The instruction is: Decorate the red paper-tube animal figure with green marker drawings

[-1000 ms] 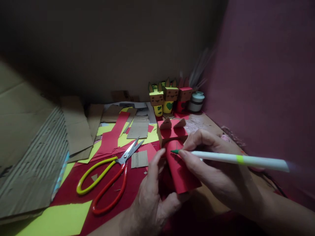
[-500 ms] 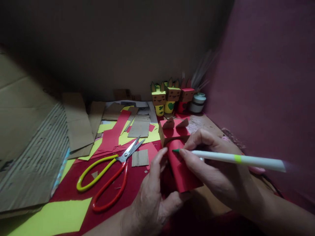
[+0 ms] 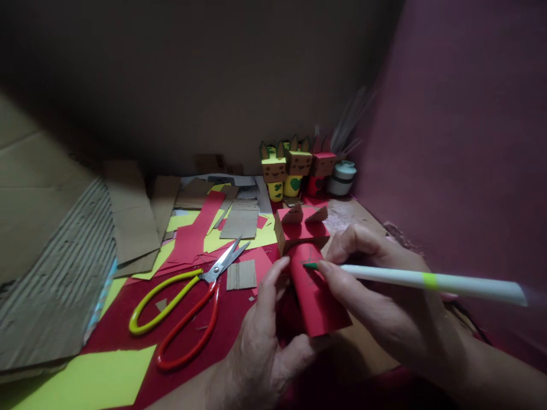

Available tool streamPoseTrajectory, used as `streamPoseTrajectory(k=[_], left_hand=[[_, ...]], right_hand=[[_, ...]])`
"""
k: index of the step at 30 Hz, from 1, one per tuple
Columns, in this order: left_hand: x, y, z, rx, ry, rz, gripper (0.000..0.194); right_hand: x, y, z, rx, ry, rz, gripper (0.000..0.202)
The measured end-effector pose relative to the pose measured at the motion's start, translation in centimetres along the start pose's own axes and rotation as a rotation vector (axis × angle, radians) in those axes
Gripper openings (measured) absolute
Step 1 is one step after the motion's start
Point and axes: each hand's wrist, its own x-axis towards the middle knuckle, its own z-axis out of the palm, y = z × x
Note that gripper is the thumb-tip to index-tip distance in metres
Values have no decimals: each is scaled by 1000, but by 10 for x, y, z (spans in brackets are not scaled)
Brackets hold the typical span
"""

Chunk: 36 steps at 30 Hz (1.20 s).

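A red paper figure (image 3: 318, 302) with a tube body and a box head (image 3: 303, 233) bearing two cardboard ears lies tilted in front of me. My left hand (image 3: 267, 336) grips the body from the left, fingers along its side and thumb at its lower end. Pinched in my right hand (image 3: 367, 279) is a white marker (image 3: 397, 276) with a green tip, which rests on the upper part of the red body. Thin dark lines show on the body around the tip.
Open scissors (image 3: 209, 279) with yellow and red handles lie left of my hands. Cardboard pieces (image 3: 241, 222) and yellow paper (image 3: 102, 373) spread over the left side. Finished-looking box-headed figures (image 3: 298, 171) and a pale blue jar (image 3: 342, 177) stand at the back.
The marker has shifted slightly right and down with my right hand, and more dark line shows on the red body. My left hand still holds the figure.
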Motion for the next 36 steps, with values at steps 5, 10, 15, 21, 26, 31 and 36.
streamPoseTrajectory(k=[5,10,15,21,26,31,36], left_hand=[[0,2,0,8,3,-24,78],[1,2,-1,12,8,-38,76],[3,3,-2,-18,-3,1,75],[0,6,3,-94,70,-91,73],[-2,2,3,-113,83,-67,74],[1,1,-3,-60,18,-1,78],[3,5,1,-121,31,17,74]], right_hand=[[-3,2,-1,53,-26,33,18],[-7,4,-2,150,-13,72,18],[-9,5,-3,208,-40,98,18],[-8,4,-3,199,11,104,20],[-11,6,-3,223,38,101,20],[-12,7,-4,245,44,84,19],[-9,9,-4,242,64,59,19]])
